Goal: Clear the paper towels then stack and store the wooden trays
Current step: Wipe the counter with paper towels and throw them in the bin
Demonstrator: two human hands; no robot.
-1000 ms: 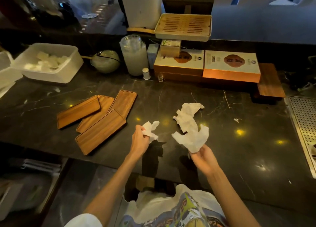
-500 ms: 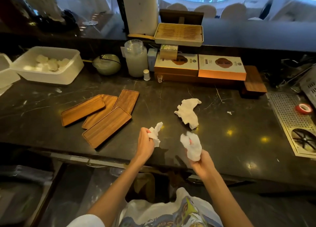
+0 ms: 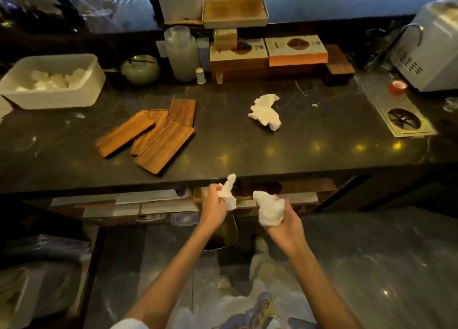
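Note:
Several flat wooden trays (image 3: 148,135) lie overlapping on the dark counter (image 3: 322,150), left of centre. One crumpled white paper towel (image 3: 265,112) rests on the counter right of them. My left hand (image 3: 215,204) grips a small crumpled paper towel (image 3: 228,192) just below the counter's front edge. My right hand (image 3: 285,219) holds a bigger wad of paper towel (image 3: 269,208) beside it. Both hands are off the counter, over the shelf space beneath.
A white tub (image 3: 53,81) with white wads stands at the back left. A green pot (image 3: 140,68), a clear jar (image 3: 181,53), boxes (image 3: 295,50) and a slatted tray (image 3: 234,12) line the back. A metal drain grid (image 3: 396,110) and white appliance (image 3: 431,48) are on the right. A dark bin (image 3: 226,232) sits below.
Both hands pulled back from the counter top to below its front edge, each keeping its towel. The right hand bunched its towel into a wad. The view backed away from the counter.

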